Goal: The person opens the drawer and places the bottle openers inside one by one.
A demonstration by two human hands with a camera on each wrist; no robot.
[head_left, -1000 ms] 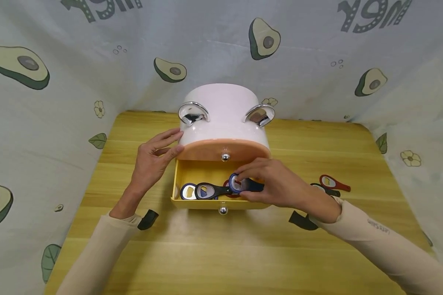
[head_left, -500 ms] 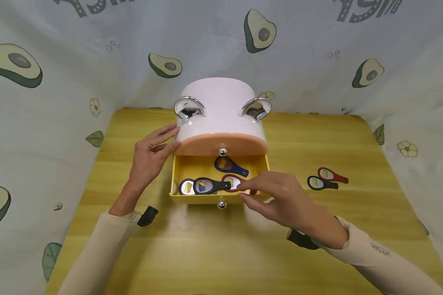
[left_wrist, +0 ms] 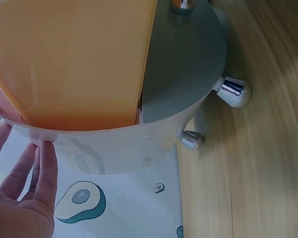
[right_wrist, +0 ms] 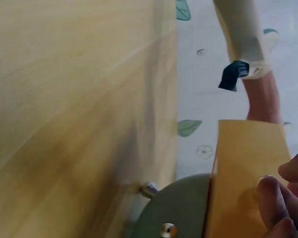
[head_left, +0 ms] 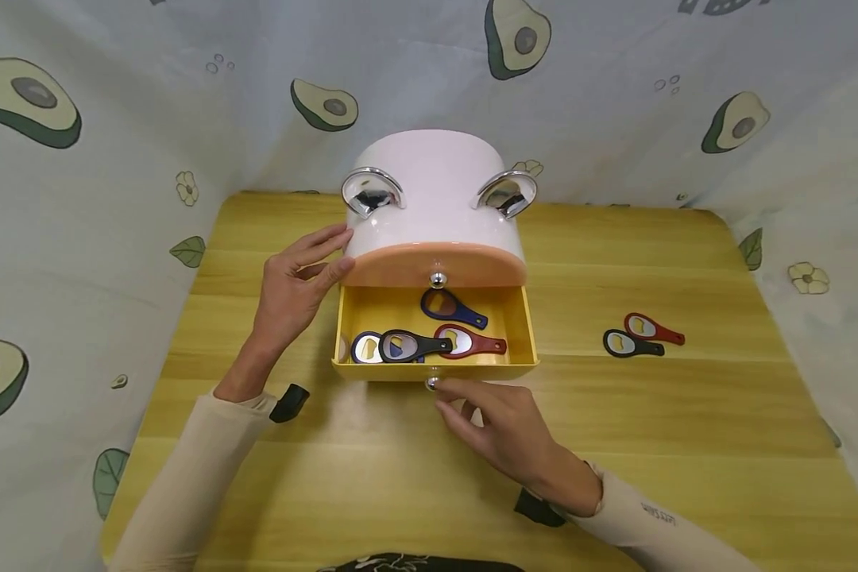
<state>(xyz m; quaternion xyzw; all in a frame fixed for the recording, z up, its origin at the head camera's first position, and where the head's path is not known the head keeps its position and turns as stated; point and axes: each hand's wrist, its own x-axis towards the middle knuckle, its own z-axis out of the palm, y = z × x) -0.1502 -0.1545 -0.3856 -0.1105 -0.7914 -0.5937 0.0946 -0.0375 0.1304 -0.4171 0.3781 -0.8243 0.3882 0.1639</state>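
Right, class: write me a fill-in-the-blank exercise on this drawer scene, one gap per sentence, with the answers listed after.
1. The open yellow drawer holds ____ bottle openers.
2. The left hand rests on the ____ side of the white box, as the person sees it.
3. The right hand has its fingers at the drawer's small silver ____.
4. On the wooden table, outside the drawer, lie a black opener and a ____ opener.

Missing words: four; left; knob; red
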